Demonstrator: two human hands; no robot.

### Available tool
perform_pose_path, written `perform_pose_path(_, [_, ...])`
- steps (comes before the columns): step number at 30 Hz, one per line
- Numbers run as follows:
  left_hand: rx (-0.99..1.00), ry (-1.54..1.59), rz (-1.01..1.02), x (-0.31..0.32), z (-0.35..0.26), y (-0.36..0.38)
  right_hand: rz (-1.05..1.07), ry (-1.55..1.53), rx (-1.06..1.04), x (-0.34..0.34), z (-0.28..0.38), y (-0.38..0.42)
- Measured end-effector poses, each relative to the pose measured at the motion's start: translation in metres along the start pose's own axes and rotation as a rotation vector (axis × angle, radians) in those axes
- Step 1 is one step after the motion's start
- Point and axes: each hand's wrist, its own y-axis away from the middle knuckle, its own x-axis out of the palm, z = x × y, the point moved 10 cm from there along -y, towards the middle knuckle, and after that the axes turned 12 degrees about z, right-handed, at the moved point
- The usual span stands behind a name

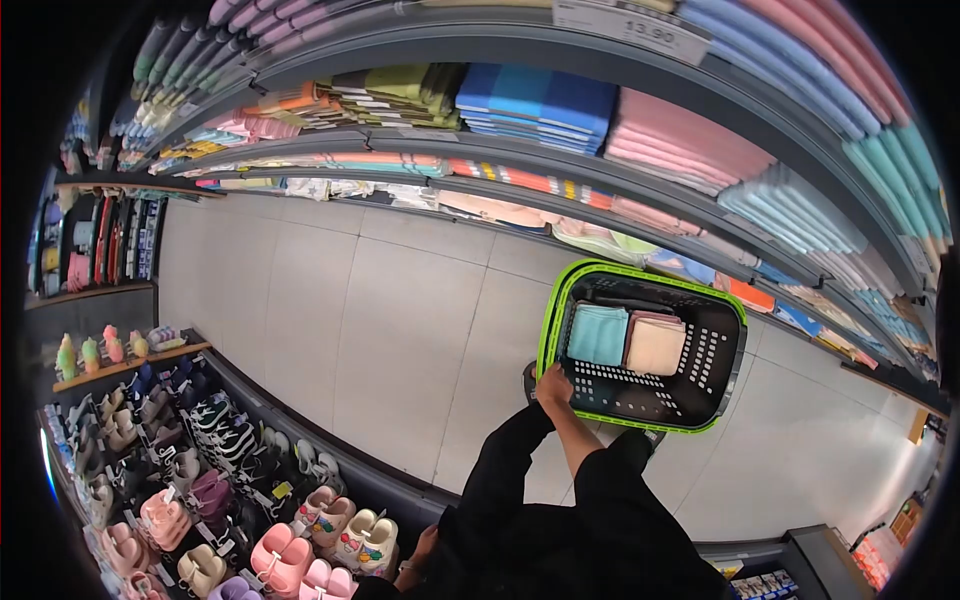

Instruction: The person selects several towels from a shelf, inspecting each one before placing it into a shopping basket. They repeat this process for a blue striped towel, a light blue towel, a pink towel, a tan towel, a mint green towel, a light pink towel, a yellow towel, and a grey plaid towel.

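Note:
My right hand is closed on the near left rim of a black shopping basket with a bright green edge. Inside the basket lie folded cloths: a light blue one on the left and a cream one beside it, with a brownish-pink cloth partly under the cream. Low at my left side hangs my left hand, close to a rack of slippers. Its fingers are too small and partly hidden to make out.
Shelves of folded towels run along the far side of the aisle, with a price tag on the upper edge. Clogs and slippers fill a display at lower left. Pale floor tiles lie between. My shoe shows beside the basket.

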Motion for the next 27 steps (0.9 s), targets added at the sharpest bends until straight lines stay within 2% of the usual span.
perform_pose_path(2, [0.019,0.051,-0.008,-0.003,-0.009,-0.003,0.043,0.004,0.018,0.01,0.013,-0.013])
perform_pose_path(5, [-0.025,-0.041,-0.016,-0.011,-0.009,0.001,0.089,-0.025,0.051,0.025,0.017,-0.015])
perform_pose_path(8, [-0.03,0.074,0.05,-0.011,-0.012,0.002,0.166,-0.039,0.024,0.011,0.028,0.003])
perform_pose_path(11, [-0.005,-0.067,0.038,-0.007,-0.04,0.007,0.167,-0.065,-0.078,0.0,0.038,0.009])
perform_pose_path(13, [-0.063,-0.25,-0.002,0.016,-0.091,0.026,0.147,-0.115,-0.103,-0.022,0.043,0.024])
perform_pose_path(15, [-0.042,-0.339,0.006,0.02,-0.103,0.027,0.176,-0.129,-0.175,-0.037,0.049,0.041])
perform_pose_path(16, [-0.028,-0.424,0.001,0.024,-0.114,0.028,0.254,-0.157,-0.171,-0.043,0.047,0.052])
perform_pose_path(17, [-0.035,-0.456,0.007,0.028,-0.123,0.03,0.219,-0.18,-0.2,-0.059,0.045,0.068])
perform_pose_path(21, [0.15,-0.69,0.124,0.04,-0.152,0.006,0.187,-0.218,-0.24,-0.086,-0.003,0.102])
perform_pose_path(23, [-0.065,-0.351,0.14,0.053,-0.162,0.01,0.068,-0.265,-0.246,-0.116,-0.036,0.121])
perform_pose_path(24, [-0.116,-0.388,0.117,0.066,-0.18,0.013,0.161,-0.264,-0.23,-0.121,-0.052,0.124])
perform_pose_path(25, [-0.082,-0.406,0.13,0.077,-0.202,0.01,0.224,-0.387,-0.173,-0.132,-0.072,0.138])
perform_pose_path(26, [-0.072,-0.297,0.204,0.085,-0.212,0.005,0.282,-0.442,-0.157,-0.109,-0.111,0.114])
perform_pose_path(27, [-0.075,-0.186,0.281,0.093,-0.218,-0.001,0.351,-0.57,-0.001,-0.132,-0.124,0.144])
